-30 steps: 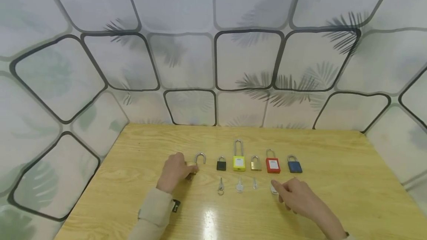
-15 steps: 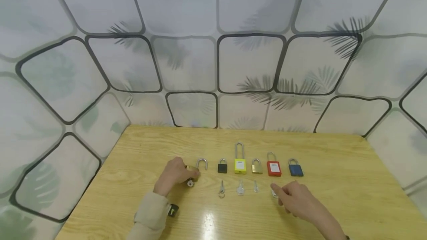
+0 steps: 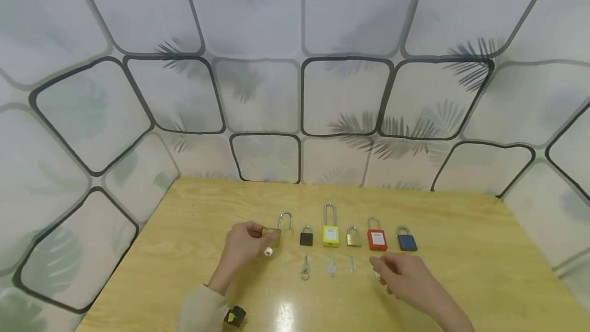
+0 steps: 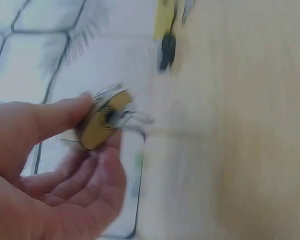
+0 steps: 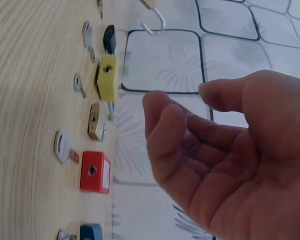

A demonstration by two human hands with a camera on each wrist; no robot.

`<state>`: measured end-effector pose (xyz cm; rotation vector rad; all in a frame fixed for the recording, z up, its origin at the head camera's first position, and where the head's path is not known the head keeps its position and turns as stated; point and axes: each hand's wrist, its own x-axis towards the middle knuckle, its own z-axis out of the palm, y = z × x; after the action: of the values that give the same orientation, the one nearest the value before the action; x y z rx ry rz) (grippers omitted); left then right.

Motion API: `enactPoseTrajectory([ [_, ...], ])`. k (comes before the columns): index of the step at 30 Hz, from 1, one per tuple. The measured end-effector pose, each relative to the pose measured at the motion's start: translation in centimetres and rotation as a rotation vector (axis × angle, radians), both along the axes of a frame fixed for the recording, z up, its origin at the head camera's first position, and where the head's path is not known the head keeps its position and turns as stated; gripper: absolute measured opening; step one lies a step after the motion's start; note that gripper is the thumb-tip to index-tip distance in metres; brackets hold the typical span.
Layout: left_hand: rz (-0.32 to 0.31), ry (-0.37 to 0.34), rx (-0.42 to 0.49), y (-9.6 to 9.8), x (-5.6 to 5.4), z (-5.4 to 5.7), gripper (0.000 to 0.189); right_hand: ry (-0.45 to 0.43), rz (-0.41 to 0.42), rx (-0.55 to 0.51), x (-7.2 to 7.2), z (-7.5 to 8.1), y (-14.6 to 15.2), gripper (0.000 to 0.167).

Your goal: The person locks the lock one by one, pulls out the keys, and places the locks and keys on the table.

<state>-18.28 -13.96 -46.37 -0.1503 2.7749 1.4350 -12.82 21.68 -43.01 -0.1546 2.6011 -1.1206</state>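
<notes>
Between thumb and fingers, my left hand [image 3: 239, 245] pinches a brass padlock [image 3: 274, 239] whose shackle [image 3: 286, 214] stands unlocked. A key [image 4: 130, 119] sticks out of its keyhole in the left wrist view, where the padlock's underside faces the camera. My right hand [image 3: 407, 278] hovers on the right side with loosely bent fingers, its thumb apart from them in the right wrist view, holding nothing. Partly hidden under it in the head view lies a key with a pale head [image 5: 62, 146], in front of the red padlock [image 3: 377, 240].
Beside the held padlock runs a row: a black padlock [image 3: 306, 238], a yellow long-shackle padlock [image 3: 330, 237], a small brass padlock [image 3: 354, 240] and a blue padlock [image 3: 407, 242]. Nearer lie a key with a ring [image 3: 306, 268] and other keys [image 3: 331, 266]. A patterned wall [image 3: 272, 158] stands behind.
My left hand has raised the brass padlock and turned it more upright, so its body and dangling key show more. The right hand stays nearly in place. The head view has tilted slightly.
</notes>
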Motion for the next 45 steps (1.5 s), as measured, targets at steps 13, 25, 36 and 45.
enactPoseTrajectory([
  [13,-0.170,0.067,0.336,5.7,3.9,0.3,0.031,0.345,0.055,-0.292,1.2,1.0,-4.1,0.025],
  [25,-0.318,0.065,0.451,8.4,4.8,0.6,0.027,0.516,0.031,-0.280,1.7,0.3,-5.0,0.044],
  [36,-0.361,0.052,0.498,9.5,5.0,0.9,0.024,0.529,0.025,-0.302,1.0,0.0,-5.3,0.040],
  [45,-0.414,0.050,0.513,10.2,4.9,0.8,0.023,0.587,0.016,-0.393,0.8,-0.3,-5.8,0.035],
])
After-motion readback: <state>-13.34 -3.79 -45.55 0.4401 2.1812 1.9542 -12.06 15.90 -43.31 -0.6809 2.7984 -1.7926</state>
